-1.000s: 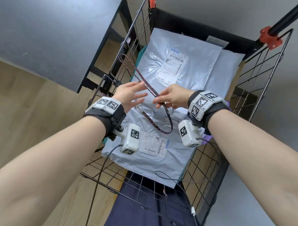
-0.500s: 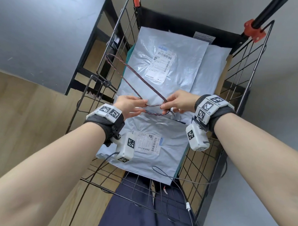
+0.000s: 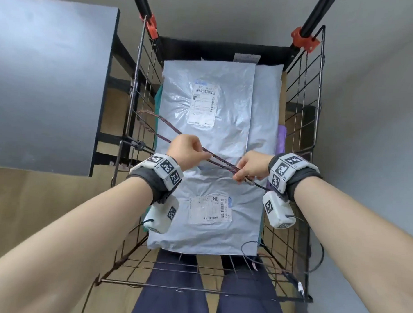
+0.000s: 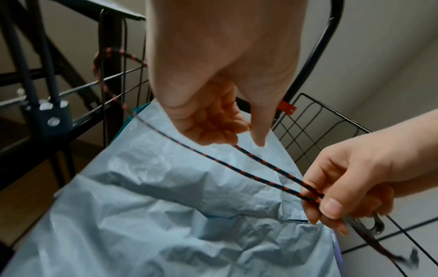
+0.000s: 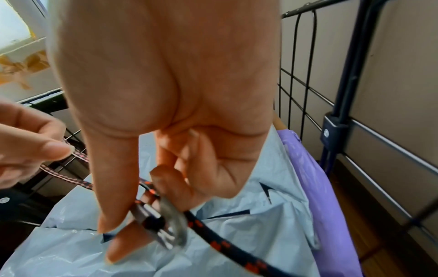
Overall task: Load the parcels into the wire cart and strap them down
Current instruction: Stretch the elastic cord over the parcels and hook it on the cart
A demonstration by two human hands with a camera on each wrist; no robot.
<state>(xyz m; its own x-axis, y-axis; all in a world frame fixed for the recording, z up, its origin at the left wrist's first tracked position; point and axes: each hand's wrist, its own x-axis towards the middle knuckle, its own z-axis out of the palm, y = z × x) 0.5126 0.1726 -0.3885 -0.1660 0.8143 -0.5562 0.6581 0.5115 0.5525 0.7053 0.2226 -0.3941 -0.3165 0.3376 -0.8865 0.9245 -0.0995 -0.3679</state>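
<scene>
Grey poly-mailer parcels [image 3: 225,124] lie stacked in the black wire cart [image 3: 303,113], and a second labelled one [image 3: 198,235] is nearer me. A dark cord with red flecks [image 3: 221,162] loops through the cart's left wall and runs across the parcels as two strands [image 4: 272,167]. My left hand [image 3: 189,151] pinches one strand [image 4: 213,121]. My right hand [image 3: 252,167] pinches both strands beside the metal hook [image 5: 170,224], with thumb and fingers curled round it [image 5: 132,224]. The loose end trails past the hook [image 4: 369,224].
A grey table [image 3: 51,80] stands left of the cart on a wood floor. Two black handle posts with red clips [image 3: 151,28] rise at the far end. A purple bag [image 5: 320,187] sits against the right wall. My dark trouser legs [image 3: 172,295] stand at the cart's near end.
My left hand was open beside the cord and now pinches it. The slack loop has been drawn out straighter between my hands. My view has swung square over the cart.
</scene>
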